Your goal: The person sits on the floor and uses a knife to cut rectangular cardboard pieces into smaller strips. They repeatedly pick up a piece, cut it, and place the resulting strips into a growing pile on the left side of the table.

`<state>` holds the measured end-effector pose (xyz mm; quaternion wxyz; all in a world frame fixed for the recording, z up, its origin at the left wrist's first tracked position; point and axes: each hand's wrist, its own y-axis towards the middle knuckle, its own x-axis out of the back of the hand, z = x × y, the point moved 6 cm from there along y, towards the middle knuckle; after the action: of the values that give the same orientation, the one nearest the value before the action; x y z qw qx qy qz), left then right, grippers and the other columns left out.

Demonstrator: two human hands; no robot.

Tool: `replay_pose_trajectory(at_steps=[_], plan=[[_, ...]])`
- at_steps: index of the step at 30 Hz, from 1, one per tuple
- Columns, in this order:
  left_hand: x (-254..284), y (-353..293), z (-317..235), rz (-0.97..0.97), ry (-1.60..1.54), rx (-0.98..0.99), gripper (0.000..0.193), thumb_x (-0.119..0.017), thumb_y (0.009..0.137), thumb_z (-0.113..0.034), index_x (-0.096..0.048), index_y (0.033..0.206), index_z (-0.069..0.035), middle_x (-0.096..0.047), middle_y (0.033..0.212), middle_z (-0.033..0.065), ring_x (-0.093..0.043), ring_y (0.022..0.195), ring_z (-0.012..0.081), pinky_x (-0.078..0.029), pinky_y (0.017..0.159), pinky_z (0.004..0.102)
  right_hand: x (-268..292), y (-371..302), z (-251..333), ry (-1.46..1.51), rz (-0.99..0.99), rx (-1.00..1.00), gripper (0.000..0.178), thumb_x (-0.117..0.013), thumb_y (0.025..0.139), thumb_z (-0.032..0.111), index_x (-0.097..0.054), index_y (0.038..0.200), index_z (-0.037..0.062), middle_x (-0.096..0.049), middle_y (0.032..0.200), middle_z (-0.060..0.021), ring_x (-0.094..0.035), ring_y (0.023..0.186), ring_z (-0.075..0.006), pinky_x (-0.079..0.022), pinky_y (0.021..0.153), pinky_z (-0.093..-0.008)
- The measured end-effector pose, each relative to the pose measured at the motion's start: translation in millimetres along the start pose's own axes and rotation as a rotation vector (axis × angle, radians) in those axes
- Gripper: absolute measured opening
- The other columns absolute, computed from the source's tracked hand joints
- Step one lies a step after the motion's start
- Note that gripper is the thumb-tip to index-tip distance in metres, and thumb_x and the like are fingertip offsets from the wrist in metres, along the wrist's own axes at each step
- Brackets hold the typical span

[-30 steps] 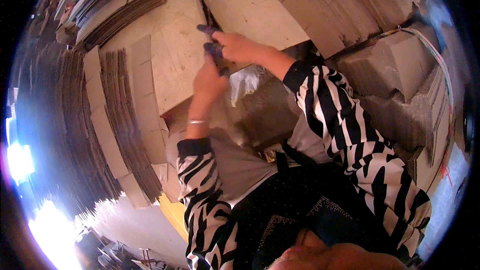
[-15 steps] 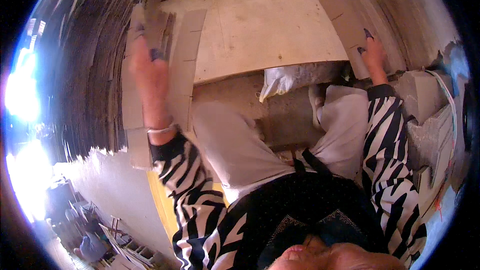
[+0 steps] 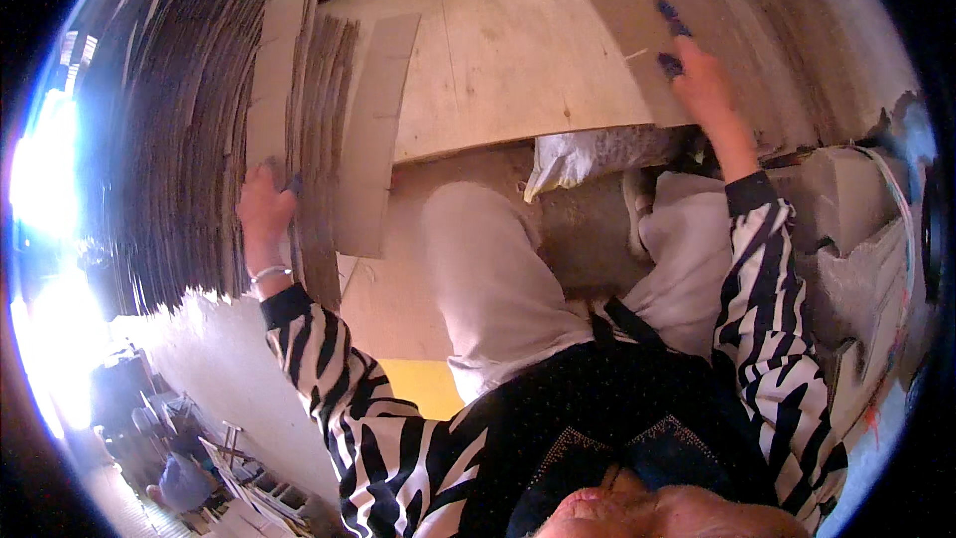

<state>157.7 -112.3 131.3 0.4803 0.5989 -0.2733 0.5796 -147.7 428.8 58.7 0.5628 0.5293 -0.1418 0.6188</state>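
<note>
The right hand has its index finger and thumb spread apart over a brown cardboard sheet, which lies along the right edge of the pale wooden bench. Whether the fingers press on it cannot be told. With so loose a spread, the sheet could skid or twist if only the dark finger covers bear on it, and the slits in its side could catch on the cardboard around it.

The left hand is at the near end of a long cardboard strip, left of the bench's left edge; how firmly its fingers close there is unclear. A tug could drag along neighbours from the tight row of strips beside it, tipping them over.

A single strip lies by the bench's left edge, its near end jutting past the near left corner; a passing sleeve could knock it down.
</note>
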Motion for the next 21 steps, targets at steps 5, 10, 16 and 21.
replay_pose_trajectory(at_steps=[5, 10, 16, 21], plan=[[-20, 46, -115, -0.228, -0.332, -0.149, 0.046, -0.061, 0.075, -0.013, -0.056, 0.119, -0.002, -0.053, 0.128, 0.0187, -0.052, 0.115, 0.0380, -0.046, 0.093, 0.0461, -38, 11, 66, -0.183, 0.325, 0.027, 0.036, -0.057, 0.077, 0.004, -0.054, 0.113, 0.0090, -0.065, 0.092, -0.0196, -0.062, 0.091, -0.0394, -0.049, 0.075, -0.0496], [-109, 76, -136, 0.113, -0.042, 0.297, 0.052, -0.060, 0.085, -0.034, -0.053, 0.128, -0.006, -0.031, 0.150, 0.0104, -0.030, 0.138, 0.0307, -0.026, 0.103, 0.0617, -29, -5, 81, -0.153, 0.466, 0.023, 0.043, -0.057, 0.074, 0.002, -0.053, 0.116, 0.0087, -0.065, 0.093, -0.0186, -0.061, 0.090, -0.0406, -0.048, 0.074, -0.0500], [-109, 20, -217, 0.095, 0.193, -0.214, 0.047, -0.059, 0.083, -0.035, -0.060, 0.118, -0.003, -0.043, 0.141, 0.0171, -0.035, 0.134, 0.0307, -0.021, 0.105, 0.0606, -18, -1, 51, -0.074, 0.304, 0.031, 0.039, -0.057, 0.073, 0.003, -0.052, 0.112, 0.0083, -0.063, 0.086, -0.0192, -0.060, 0.085, -0.0405, -0.046, 0.070, -0.0501], [-88, -47, -248, -0.127, 0.097, -0.480, 0.029, -0.060, 0.080, -0.022, -0.064, 0.103, -0.004, -0.053, 0.128, 0.0162, -0.047, 0.121, 0.0302, -0.025, 0.103, 0.0586, -17, 10, 77, 0.071, 0.192, 0.091, 0.031, -0.056, 0.073, 0.003, -0.051, 0.104, 0.0068, -0.062, 0.080, -0.0188, -0.060, 0.082, -0.0411, -0.046, 0.068, -0.0506]])
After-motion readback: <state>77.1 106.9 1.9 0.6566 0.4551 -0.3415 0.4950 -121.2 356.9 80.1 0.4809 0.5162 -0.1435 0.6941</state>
